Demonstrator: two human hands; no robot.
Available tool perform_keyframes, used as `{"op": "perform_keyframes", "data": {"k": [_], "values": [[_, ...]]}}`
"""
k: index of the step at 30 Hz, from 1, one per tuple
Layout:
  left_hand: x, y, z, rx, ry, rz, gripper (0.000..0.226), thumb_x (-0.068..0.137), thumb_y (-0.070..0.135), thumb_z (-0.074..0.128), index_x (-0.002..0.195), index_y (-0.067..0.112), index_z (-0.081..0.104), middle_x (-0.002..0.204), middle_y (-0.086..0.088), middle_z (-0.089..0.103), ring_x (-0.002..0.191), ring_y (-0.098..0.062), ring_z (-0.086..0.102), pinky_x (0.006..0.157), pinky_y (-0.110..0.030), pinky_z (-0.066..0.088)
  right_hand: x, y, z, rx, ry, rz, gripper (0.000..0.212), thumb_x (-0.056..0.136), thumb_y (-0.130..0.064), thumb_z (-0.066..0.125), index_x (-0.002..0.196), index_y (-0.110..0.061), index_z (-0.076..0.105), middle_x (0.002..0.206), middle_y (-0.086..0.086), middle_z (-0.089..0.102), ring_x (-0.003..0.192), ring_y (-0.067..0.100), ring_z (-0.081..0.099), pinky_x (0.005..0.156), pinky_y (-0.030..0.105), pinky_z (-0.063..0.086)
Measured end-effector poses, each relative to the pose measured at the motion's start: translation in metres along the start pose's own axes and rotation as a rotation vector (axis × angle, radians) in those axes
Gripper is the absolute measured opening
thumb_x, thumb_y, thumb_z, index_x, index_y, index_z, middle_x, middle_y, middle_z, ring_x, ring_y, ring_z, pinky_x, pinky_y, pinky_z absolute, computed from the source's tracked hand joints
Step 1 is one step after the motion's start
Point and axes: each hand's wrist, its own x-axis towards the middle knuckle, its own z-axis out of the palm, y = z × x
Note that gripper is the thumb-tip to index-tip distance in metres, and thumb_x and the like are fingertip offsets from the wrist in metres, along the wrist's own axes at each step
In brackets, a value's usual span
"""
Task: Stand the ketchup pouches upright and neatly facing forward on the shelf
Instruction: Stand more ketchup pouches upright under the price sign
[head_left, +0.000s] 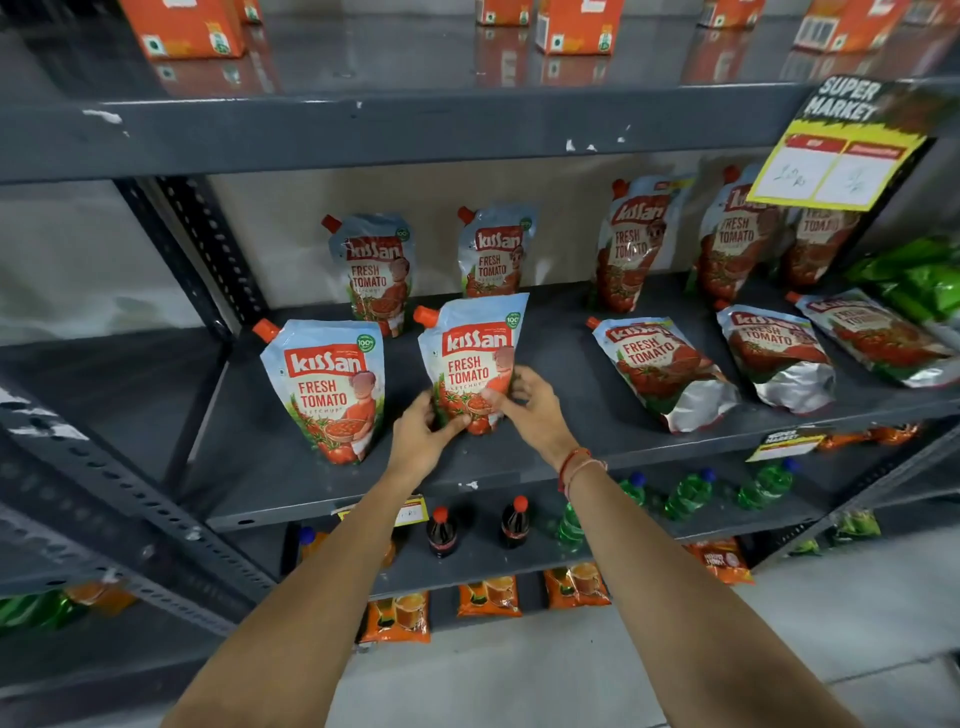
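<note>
At the centre of the frame, a ketchup pouch (474, 358) is being held upright on the grey metal shelf (519, 457), its front facing forward and its orange-red spout cap at the upper left corner. "Kissan FRESH TOMATO KETCHUP" is being shown on its label, with a green "100%" badge at the upper right. Its lower part is being gripped from both sides: the left hand (421, 431) is being closed on the lower left edge with the thumb across the front, and the right hand (535, 405) is being closed on the lower right edge, fingers curled round the side. Red and pale threads are being worn on the right wrist.

Just to the left, a second pouch (327, 387) with the same label is being left standing upright, apart from the hands. Behind, two more upright pouches (376, 270) are being displayed near the back panel. To the right, three pouches (662, 371) are lying flat on the shelf with silver bases turned forward, and further pouches (631, 241) are leaning against the back.

At the upper right, a hanging tag (841, 140) reading "SUPER MARKET" is being shown; its handwritten figures cannot be read. Orange cartons (182, 26) are being kept on the shelf above. Below, dark cola bottles (441, 532) with red caps, green bottles (691, 493) and orange packets (488, 597) are being stocked.
</note>
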Motion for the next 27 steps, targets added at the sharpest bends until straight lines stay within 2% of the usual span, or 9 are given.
{"op": "perform_keyframes", "data": {"k": [3, 6, 8, 10, 12, 16, 19, 23, 27], "values": [[0.002, 0.002, 0.005, 0.060, 0.075, 0.016, 0.050, 0.078, 0.018, 0.073, 0.123, 0.006, 0.053, 0.119, -0.013, 0.065, 0.107, -0.020, 0.060, 0.090, -0.027, 0.046, -0.003, -0.003, 0.001, -0.056, 0.033, 0.019, 0.038, 0.081, -0.022, 0.072, 0.113, -0.006, 0.056, 0.110, 0.009, 0.068, 0.103, 0.022, 0.065, 0.090, 0.030, 0.054], [-0.006, 0.010, 0.015, 0.077, 0.230, -0.024, 0.063, 0.074, 0.021, 0.076, 0.128, 0.005, 0.046, 0.124, -0.013, 0.056, 0.109, -0.021, 0.056, 0.091, -0.030, 0.046, -0.004, -0.013, -0.007, -0.123, 0.067, -0.002, 0.048, 0.080, -0.023, 0.073, 0.120, -0.005, 0.053, 0.111, 0.004, 0.063, 0.101, 0.014, 0.059, 0.082, 0.013, 0.048], [-0.024, 0.015, 0.026, 0.045, 0.413, 0.010, 0.072, 0.073, 0.029, 0.076, 0.132, 0.010, 0.039, 0.121, -0.008, 0.044, 0.102, -0.017, 0.052, 0.084, -0.028, 0.045, -0.005, -0.018, -0.021, -0.137, 0.165, -0.037, 0.049, 0.081, -0.026, 0.073, 0.122, -0.006, 0.055, 0.114, 0.004, 0.061, 0.101, 0.011, 0.055, 0.081, 0.014, 0.044], [-0.038, 0.018, 0.039, 0.051, 0.504, 0.112, 0.063, 0.077, 0.032, 0.071, 0.128, 0.012, 0.039, 0.114, -0.003, 0.041, 0.097, -0.020, 0.052, 0.082, -0.035, 0.048, -0.004, -0.026, -0.038, -0.130, 0.272, -0.079, 0.043, 0.083, -0.027, 0.070, 0.118, -0.006, 0.058, 0.115, 0.007, 0.062, 0.100, 0.013, 0.056, 0.077, 0.012, 0.042], [-0.045, 0.028, 0.057, 0.048, 0.439, 0.187, 0.051, 0.082, 0.029, 0.066, 0.123, 0.012, 0.043, 0.114, -0.004, 0.044, 0.102, -0.024, 0.053, 0.084, -0.042, 0.050, 0.000, -0.035, -0.061, -0.150, 0.360, -0.120, 0.035, 0.085, -0.025, 0.067, 0.113, -0.005, 0.060, 0.112, 0.010, 0.065, 0.100, 0.018, 0.059, 0.077, 0.014, 0.043], [-0.024, 0.067, 0.102, 0.080, 0.233, 0.234, 0.039, 0.085, 0.021, 0.063, 0.121, 0.010, 0.051, 0.111, -0.011, 0.054, 0.088, -0.013, 0.054, 0.084, -0.041, 0.052, 0.007, -0.044, -0.125, -0.319, 0.427, -0.129, 0.026, 0.087, -0.020, 0.063, 0.107, -0.003, 0.062, 0.105, 0.018, 0.067, 0.101, 0.030, 0.062, 0.089, 0.040, 0.050], [0.001, 0.093, 0.137, 0.098, 0.151, 0.097, 0.058, 0.085, 0.024, 0.064, 0.135, 0.007, 0.040, 0.121, -0.012, 0.054, 0.093, -0.013, 0.054, 0.090, -0.030, 0.046, 0.010, -0.039, -0.172, -0.455, 0.421, -0.034, 0.028, 0.086, -0.014, 0.064, 0.107, 0.004, 0.063, 0.108, 0.024, 0.067, 0.105, 0.036, 0.061, 0.095, 0.043, 0.047], [0.035, 0.117, 0.184, 0.043, 0.089, -0.265, 0.071, 0.087, 0.033, 0.060, 0.142, 0.003, 0.028, 0.141, -0.016, 0.045, 0.126, -0.029, 0.047, 0.104, -0.032, 0.039, 0.013, -0.024, -0.233, -0.584, 0.331, 0.138, 0.036, 0.088, -0.023, 0.061, 0.110, 0.006, 0.062, 0.114, 0.025, 0.065, 0.112, 0.039, 0.056, 0.093, 0.037, 0.043], [0.056, 0.122, 0.217, -0.131, 0.043, -0.542, 0.062, 0.089, 0.036, 0.054, 0.138, 0.003, 0.035, 0.139, -0.017, 0.047, 0.121, -0.032, 0.051, 0.090, -0.037, 0.050, 0.018, -0.009, -0.272, -0.484, 0.125, 0.318, 0.032, 0.083, -0.033, 0.069, 0.095, -0.004, 0.064, 0.103, 0.018, 0.064, 0.103, 0.031, 0.059, 0.085, 0.033, 0.043]]}}
